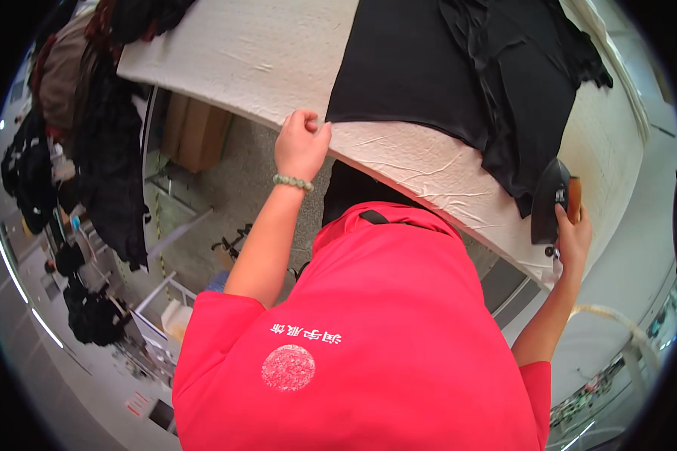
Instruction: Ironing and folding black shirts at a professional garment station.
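A black garment [406,83] is spread over the pale cloth-covered table [233,60], its left part flat and its right part bunched in folds. Beside the garment's near left corner, at the table edge, is my left hand [302,144]. Its fingers are half curled with the thumb apart, and I see nothing held in it. My right hand [574,237] is wrapped round the orange-brown handle of a dark iron [551,199]. The iron is tipped up on its side at the table's right, close to the garment's lower folds. Part of its grip is hidden by my fingers.
Dark clothes [109,158] hang at the left, next to the table's left end. A brown cardboard box [195,131] stands under the table. Metal frame bars [174,239] are low at the left. A pale hose [605,312] curves at the lower right.
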Available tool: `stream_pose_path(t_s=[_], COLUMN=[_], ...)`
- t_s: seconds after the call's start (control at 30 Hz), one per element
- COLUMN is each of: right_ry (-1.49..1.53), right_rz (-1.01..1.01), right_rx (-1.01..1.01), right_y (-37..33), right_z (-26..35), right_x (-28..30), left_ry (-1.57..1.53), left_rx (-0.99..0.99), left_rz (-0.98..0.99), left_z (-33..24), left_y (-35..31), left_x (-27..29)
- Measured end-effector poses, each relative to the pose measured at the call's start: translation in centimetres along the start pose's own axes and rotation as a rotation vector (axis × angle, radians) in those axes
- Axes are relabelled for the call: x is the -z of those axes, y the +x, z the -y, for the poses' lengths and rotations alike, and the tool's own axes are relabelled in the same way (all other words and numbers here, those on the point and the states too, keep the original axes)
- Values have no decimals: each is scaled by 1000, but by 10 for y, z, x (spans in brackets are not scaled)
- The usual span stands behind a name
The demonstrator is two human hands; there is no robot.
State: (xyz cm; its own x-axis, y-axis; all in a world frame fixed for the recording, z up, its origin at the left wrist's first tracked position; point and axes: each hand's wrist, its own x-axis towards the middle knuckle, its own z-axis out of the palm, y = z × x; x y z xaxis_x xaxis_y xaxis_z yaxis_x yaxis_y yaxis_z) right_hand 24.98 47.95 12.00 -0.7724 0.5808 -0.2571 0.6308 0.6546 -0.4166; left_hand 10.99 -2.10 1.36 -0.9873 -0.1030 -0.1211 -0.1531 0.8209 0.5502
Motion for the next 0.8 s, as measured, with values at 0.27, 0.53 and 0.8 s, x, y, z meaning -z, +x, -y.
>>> stream_pose_path(t_s=[0.27,0.53,0.8], right_ry=[66,21,-57], right_rz=[301,530,607], right_rx=[102,373,330], right_y=[-26,-45,-46], right_z=[82,204,264], right_x=[-30,-101,-153], left_ry=[-10,11,-116], left_rx=[130,176,139], left_rz=[4,54,114], left_z=[-5,-9,4], left_y=[6,12,16], left_x=[-7,-3,2])
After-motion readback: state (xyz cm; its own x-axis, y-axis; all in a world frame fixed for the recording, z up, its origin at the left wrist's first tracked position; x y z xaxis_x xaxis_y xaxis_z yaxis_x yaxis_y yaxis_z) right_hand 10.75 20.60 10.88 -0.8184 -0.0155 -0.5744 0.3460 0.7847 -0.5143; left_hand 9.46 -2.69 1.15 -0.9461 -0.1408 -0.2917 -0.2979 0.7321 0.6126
